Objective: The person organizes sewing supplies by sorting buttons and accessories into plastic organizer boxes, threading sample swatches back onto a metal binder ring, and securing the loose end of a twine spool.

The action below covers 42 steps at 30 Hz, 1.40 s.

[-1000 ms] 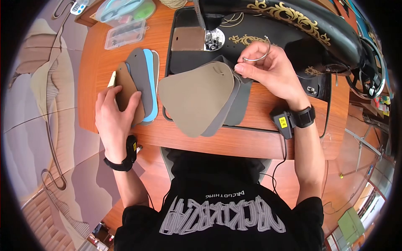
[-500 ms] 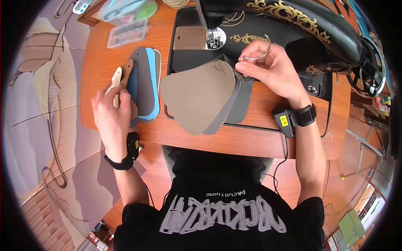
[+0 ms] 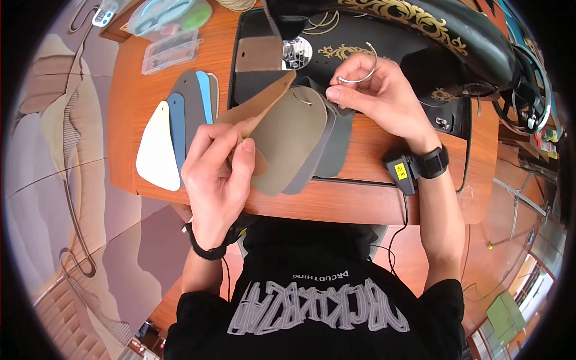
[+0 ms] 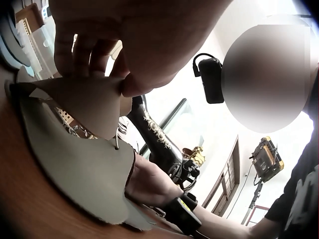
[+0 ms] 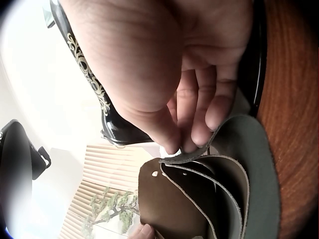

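My left hand point(image 3: 217, 171) pinches a brown leather piece point(image 3: 264, 102) by its lower part, its holed tip pointing up beside the ring. My right hand point(image 3: 384, 96) holds an open metal ring point(image 3: 367, 73) and the top edge of a fan of grey-brown and dark green pieces point(image 3: 294, 141). The ring's end passes through the top taupe piece. In the right wrist view, thumb and fingertips point(image 5: 172, 144) pinch the dark green piece point(image 5: 259, 184). The left wrist view has the brown piece point(image 4: 94, 102) above the taupe one point(image 4: 75, 164).
Cream point(image 3: 159, 150), blue point(image 3: 176, 111), grey and light blue pieces overlap on the table's left side. A black sewing machine point(image 3: 414, 24) stands behind, with a brown piece point(image 3: 258, 54) on its bed. Clear plastic boxes point(image 3: 171, 51) are at the back left.
My left hand has lifted the brown piece off the left pile and carried it right, over the fan, uncovering the cream and blue pieces. My right hand keeps its grip.
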Motion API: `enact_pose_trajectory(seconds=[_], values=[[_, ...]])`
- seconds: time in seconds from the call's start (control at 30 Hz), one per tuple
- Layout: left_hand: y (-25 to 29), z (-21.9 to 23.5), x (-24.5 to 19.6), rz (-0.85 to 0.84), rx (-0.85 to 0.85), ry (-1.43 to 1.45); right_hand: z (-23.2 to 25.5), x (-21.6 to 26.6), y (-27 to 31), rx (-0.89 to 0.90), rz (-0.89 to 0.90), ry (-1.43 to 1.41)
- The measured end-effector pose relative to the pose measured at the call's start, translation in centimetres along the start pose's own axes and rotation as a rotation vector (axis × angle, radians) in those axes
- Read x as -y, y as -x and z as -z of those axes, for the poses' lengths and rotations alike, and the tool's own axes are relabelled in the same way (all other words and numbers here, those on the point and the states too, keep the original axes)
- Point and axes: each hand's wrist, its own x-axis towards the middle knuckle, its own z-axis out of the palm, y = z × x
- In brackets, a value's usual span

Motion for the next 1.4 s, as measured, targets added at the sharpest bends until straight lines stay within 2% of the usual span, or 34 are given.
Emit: enact_pose_trajectory(seconds=[0.13, 0.27, 0.33, 0.43, 0.53, 0.67, 0.83, 1.07, 1.17, 1.23, 1.3, 1.37, 1.4], values=[[0.0, -0.3, -0.6, 0.013, 0.080, 0.011, 0.1, 0.0, 0.0, -0.008, -0.021, 0.011], [0.3, -0.6, -0.4, -0.019, 0.091, -0.014, 0.0, -0.1, 0.0, -0.011, -0.020, 0.024], [0.2, -0.8, -0.2, -0.164, 0.089, -0.090, 0.0, -0.2, 0.0, -0.016, -0.013, 0.019], [0.2, -1.0, -0.2, -0.196, 0.072, -0.131, 0.1, -0.3, 0.0, -0.013, 0.003, -0.003], [0.4, -0.8, -0.9, -0.091, 0.094, -0.161, 0.2, -0.4, 0.0, -0.006, 0.020, 0.002], [0.2, -0.8, -1.2, -0.054, 0.066, -0.164, 0.1, -0.3, 0.0, 0.007, 0.018, -0.007], [0.2, -0.9, -1.2, -0.142, 0.115, -0.184, 0.2, -0.3, 0.0, -0.002, 0.023, 0.022], [0.5, -1.0, -1.0, -0.156, 0.125, -0.207, 0.2, -0.5, 0.0, 0.010, 0.037, 0.003], [0.6, -0.9, -1.0, -0.144, 0.176, -0.180, 0.0, -0.6, -0.2, -0.006, 0.063, -0.031], [0.7, -0.6, -0.8, -0.171, 0.232, -0.028, 0.3, -0.5, -0.1, -0.005, 0.035, 0.027], [0.7, 1.1, 0.3, -0.138, 0.207, -0.084, 0.4, -0.4, 0.0, 0.004, 0.020, -0.006], [0.1, 3.1, 1.9, 0.029, -0.071, -0.228, 0.4, -0.4, 0.0, 0.017, 0.033, -0.003], [-0.3, 4.2, 3.0, 0.064, -0.122, -0.408, 0.3, -0.3, 0.0, 0.017, 0.035, -0.003]])
